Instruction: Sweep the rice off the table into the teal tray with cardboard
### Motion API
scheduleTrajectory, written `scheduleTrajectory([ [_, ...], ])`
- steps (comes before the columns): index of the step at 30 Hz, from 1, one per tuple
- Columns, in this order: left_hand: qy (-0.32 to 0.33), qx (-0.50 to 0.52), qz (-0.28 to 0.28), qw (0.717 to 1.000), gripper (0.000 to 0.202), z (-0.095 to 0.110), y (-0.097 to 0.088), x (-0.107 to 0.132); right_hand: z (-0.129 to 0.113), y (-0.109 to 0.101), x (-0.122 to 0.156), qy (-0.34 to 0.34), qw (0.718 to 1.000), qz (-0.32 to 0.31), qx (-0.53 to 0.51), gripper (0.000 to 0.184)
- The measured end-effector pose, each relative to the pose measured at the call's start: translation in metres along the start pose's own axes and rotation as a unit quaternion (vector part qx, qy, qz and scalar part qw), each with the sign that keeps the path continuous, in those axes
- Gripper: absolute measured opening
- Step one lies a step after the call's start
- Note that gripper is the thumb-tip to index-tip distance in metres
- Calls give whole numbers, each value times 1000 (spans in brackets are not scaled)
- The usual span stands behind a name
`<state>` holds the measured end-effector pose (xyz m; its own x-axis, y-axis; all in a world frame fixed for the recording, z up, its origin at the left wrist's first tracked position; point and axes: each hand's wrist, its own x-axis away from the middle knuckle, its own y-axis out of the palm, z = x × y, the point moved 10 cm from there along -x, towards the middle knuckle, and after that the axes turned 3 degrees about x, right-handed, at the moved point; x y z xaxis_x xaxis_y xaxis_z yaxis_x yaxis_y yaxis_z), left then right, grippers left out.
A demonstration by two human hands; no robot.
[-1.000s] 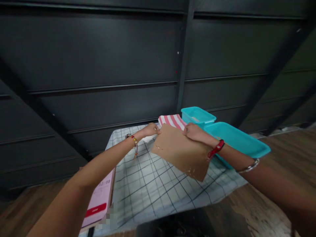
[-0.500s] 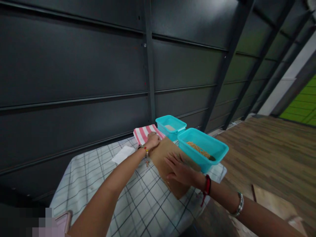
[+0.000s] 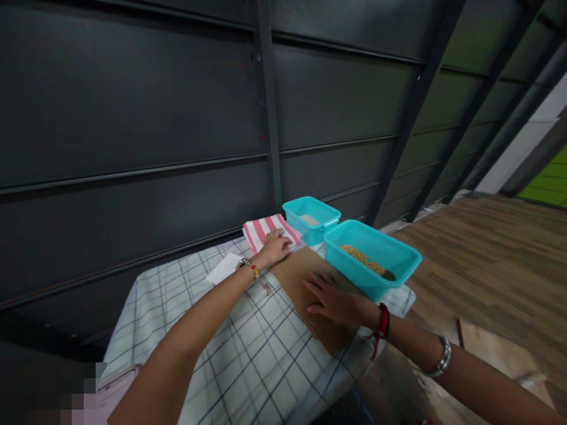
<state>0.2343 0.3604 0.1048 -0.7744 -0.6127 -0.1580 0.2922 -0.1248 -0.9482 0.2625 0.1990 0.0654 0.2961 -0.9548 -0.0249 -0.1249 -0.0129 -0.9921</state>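
Observation:
A flat brown piece of cardboard or heavy paper (image 3: 296, 273) lies slantwise on the checked tablecloth. My right hand (image 3: 333, 300) rests flat on it, fingers spread. At its far left corner is my left hand (image 3: 274, 248), with fingers loosely bent and apart, over the near edge of a folded pink-and-white striped cloth (image 3: 256, 231). Whether the left fingertips touch the brown piece or only the cloth, I cannot tell. A white paper (image 3: 222, 269) lies beside my left wrist.
Right of the brown piece stands a turquoise tub (image 3: 349, 260) holding small tan pieces and something dark green. Behind it, a smaller turquoise tub (image 3: 312, 233) has something whitish inside. A pink-edged object (image 3: 117, 386) sits at lower left. A dark panelled wall (image 3: 199, 206) borders the table.
My left hand's fingers have lifted and spread at the brown piece's corner, nearer the striped cloth. My right hand stays flat on the brown piece. The view has shifted slightly.

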Motion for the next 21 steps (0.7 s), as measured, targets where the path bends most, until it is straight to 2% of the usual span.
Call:
scheduleTrajectory([
  [2,-11,-10,-4,1000,34,-21,-15,17,-3,-12,-11,-17,999,35,10,58],
  [5,-61,-28,-10,998,37,-72,-38,54,-20,-33,-46,-49,994,97,34,53],
  [8,-123,-45,-27,991,38,-126,-51,102,-59,-37,-96,-112,987,100,65,52],
  [11,-178,-61,-48,981,36,-166,-50,148,-104,-25,-145,-176,975,64,122,49],
  [14,-214,-71,-67,972,37,-191,-43,182,-141,-9,-178,-247,956,29,155,43],
  [16,-228,-72,-78,968,41,-202,-38,197,-155,-2,-191,-280,947,9,159,36],
  [19,-235,-66,-95,965,47,-214,-35,213,-160,5,-201,-301,940,-10,160,29],
  [21,-234,-59,-105,965,49,-219,-36,221,-158,6,-206,-306,940,-10,151,31],
])
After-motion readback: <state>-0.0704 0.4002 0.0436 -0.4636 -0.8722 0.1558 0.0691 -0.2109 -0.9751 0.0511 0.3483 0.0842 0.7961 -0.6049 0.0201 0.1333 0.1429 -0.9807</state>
